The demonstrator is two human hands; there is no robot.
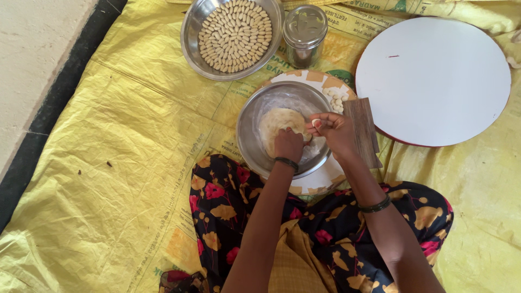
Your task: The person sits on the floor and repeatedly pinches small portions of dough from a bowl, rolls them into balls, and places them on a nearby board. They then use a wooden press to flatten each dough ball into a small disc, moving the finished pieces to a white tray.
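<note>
The left hand [288,144] presses the pale dough lump [279,126] in the round steel bowl [249,135], fingers curled on it. The right hand [335,132] pinches a small dough bit [316,122]; judging by the shaped pieces in the steel plate [190,40] at the yellow mat's [108,163] far edge, rolling it comes next.

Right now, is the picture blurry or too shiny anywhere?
Head view: mostly sharp and evenly lit; the white round board is washed-out bright, the steel bowl holding dough glints, and soft shadows sit under the left hand and right hand.
</note>
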